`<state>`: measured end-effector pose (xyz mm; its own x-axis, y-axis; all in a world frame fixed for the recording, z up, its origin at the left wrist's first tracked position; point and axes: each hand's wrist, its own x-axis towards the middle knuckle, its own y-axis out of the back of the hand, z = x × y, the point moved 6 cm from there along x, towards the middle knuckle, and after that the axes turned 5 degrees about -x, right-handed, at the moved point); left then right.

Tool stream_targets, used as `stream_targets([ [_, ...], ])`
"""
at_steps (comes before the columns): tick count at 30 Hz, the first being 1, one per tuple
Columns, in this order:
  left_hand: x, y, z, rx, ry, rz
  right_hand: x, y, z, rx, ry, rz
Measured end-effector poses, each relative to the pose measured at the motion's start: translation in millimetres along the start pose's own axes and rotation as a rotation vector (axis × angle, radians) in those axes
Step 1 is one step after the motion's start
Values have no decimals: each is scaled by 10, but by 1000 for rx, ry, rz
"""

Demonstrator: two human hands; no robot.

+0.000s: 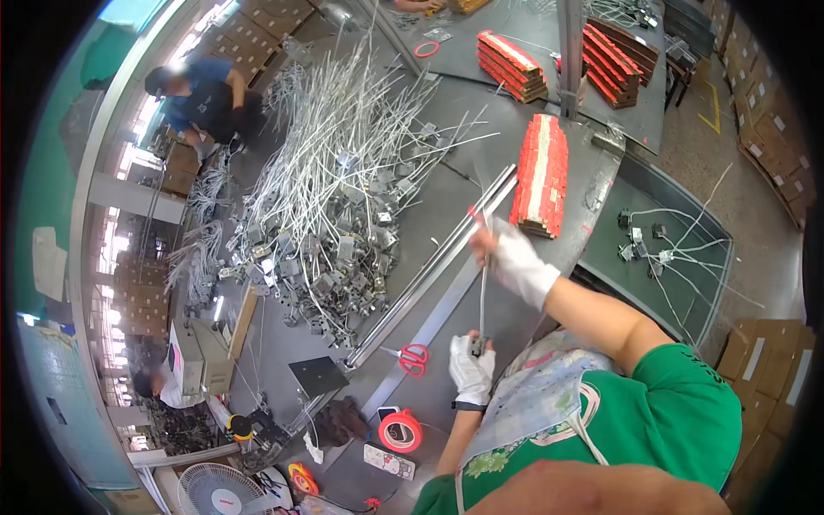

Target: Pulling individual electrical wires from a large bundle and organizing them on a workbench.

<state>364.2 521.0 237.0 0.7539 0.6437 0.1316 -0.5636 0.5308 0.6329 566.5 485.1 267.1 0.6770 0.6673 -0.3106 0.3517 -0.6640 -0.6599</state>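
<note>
My left hand (470, 371), in a white glove with bare fingertips, is closed around a small grey metal part (477, 346) in front of my apron. A pale cable (484, 300) rises from this part toward my right hand (513, 262). That hand, gloved the same way, has its bare fingers pinched on the cable; they are slightly blurred. A small red spot shows at the fingertips, too small to make out. Left of my hands lie red-handled scissors (413, 360) and long metal rails (438, 262).
A large heap of grey parts with pale cables (335, 206) covers the bench's left. Red-topped stacks (539, 176) stand beyond my right hand. A green bin (627, 283) at right holds several cabled parts. Near the front lie a red tape roll (400, 431) and a fan (225, 493).
</note>
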Motion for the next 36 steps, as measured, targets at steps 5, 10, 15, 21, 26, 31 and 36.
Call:
stream_targets([
  [5,317,-136,328,41,-191,-93,-128,469,-454,202,258,293],
  [10,770,-1053,806,-451,-75,-406,-95,1278,-450,303,284,428],
  [15,762,-1715,910,-285,-55,-480,-18,2161,-347,440,248,707],
  [21,929,-2009,947,-159,-40,-558,137,2419,-321,450,216,773],
  [26,1057,-2146,1110,-171,-11,-611,58,2303,-265,371,196,845],
  [31,976,-2243,937,-259,170,-605,8,2377,-144,256,122,868],
  [36,924,-2174,1012,-189,110,-571,-41,2389,-22,329,101,867],
])
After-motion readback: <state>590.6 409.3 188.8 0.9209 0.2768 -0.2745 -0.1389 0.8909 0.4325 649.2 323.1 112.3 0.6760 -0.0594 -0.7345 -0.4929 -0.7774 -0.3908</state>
